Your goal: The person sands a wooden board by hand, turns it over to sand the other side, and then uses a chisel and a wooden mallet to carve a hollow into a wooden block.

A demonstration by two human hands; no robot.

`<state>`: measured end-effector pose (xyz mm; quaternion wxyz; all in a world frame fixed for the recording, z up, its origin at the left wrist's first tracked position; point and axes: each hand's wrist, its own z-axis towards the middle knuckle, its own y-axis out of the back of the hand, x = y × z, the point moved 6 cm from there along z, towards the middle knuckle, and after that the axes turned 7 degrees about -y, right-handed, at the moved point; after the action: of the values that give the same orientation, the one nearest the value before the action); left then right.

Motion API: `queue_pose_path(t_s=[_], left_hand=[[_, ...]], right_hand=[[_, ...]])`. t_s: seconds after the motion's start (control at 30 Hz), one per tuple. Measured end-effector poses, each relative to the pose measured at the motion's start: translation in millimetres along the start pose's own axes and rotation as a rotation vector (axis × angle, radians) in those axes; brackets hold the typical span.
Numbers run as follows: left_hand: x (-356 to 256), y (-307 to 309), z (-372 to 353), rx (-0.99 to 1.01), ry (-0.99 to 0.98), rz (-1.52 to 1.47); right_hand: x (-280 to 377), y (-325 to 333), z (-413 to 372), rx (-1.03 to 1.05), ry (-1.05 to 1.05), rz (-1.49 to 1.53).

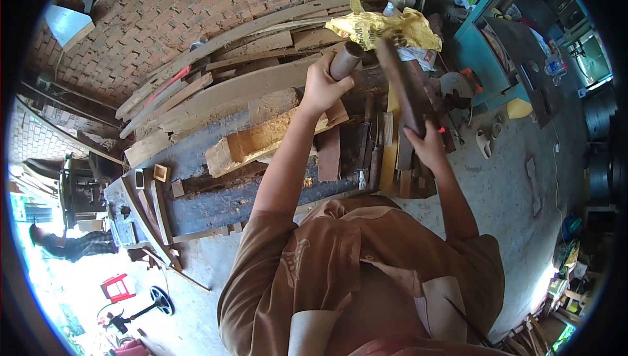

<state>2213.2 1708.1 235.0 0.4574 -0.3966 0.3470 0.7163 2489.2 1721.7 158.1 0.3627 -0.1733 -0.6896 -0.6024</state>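
My left hand (324, 88) is closed around a thick round wooden handle (346, 61) whose flat end faces up; whatever its lower end leads to is hidden by my hand and forearm. In my right hand (428, 145) is a long dark wooden bar (404, 88), gripped near its lower end, raised and slightly blurred. The bar and the handle are apart. Under my left forearm lies a hollowed wooden block (242, 148) with a pale, freshly cut inside, on the dark workbench (216, 209).
Several long-handled tools (370, 153) lie on the bench between my arms. Planks (261, 45) are stacked along the brick wall. A yellow sack (418, 27) sits at the far end. Slippers (484, 143) lie on the floor at right. Another person (78, 245) is at far left.
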Motion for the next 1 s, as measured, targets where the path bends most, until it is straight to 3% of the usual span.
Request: queue_pose_path(t_s=[0.03, 0.1, 0.27, 0.47, 0.53, 0.57, 0.7, 0.77, 0.83, 0.87, 0.93, 1.0], left_hand=[[-5, 0, 0, -0.013, -0.014, -0.004], [-11, 0, -2, -0.001, 0.033, -0.048], [3, 1, -1, 0.012, 0.0, 0.038], [8, -1, -1, 0.073, -0.04, -0.005], [4, -1, -2, 0.099, -0.028, 0.023], [4, 0, -2, 0.097, -0.029, 0.027], [2, -2, -3, 0.062, -0.043, -0.022], [1, 0, -3, 0.028, -0.023, -0.077], [1, -1, -4, 0.091, 0.034, -0.056], [-2, 4, -5, 0.085, 0.035, -0.052], [-14, 17, -15, 0.224, -0.023, 0.366], [-15, 44, -31, 0.304, -0.009, 0.533]], right_hand=[[-10, -12, -1, 0.0, 0.001, 0.001], [-42, -46, -10, 0.163, -0.194, -0.17], [-68, -86, -18, 0.237, -0.294, -0.43], [-93, -106, -13, 0.26, -0.166, -0.515], [-70, -90, -14, 0.074, 0.044, -0.496], [-63, -87, -8, 0.075, 0.047, -0.493], [21, -45, 34, 0.005, 0.047, 0.39], [84, -27, 48, 0.103, 0.2, 0.643], [140, -19, 55, 0.182, 0.418, 0.767], [159, -23, 62, 0.188, 0.421, 0.768], [196, -25, 65, 0.243, 0.61, 1.014], [207, -28, 68, 0.253, 0.53, 1.028]])
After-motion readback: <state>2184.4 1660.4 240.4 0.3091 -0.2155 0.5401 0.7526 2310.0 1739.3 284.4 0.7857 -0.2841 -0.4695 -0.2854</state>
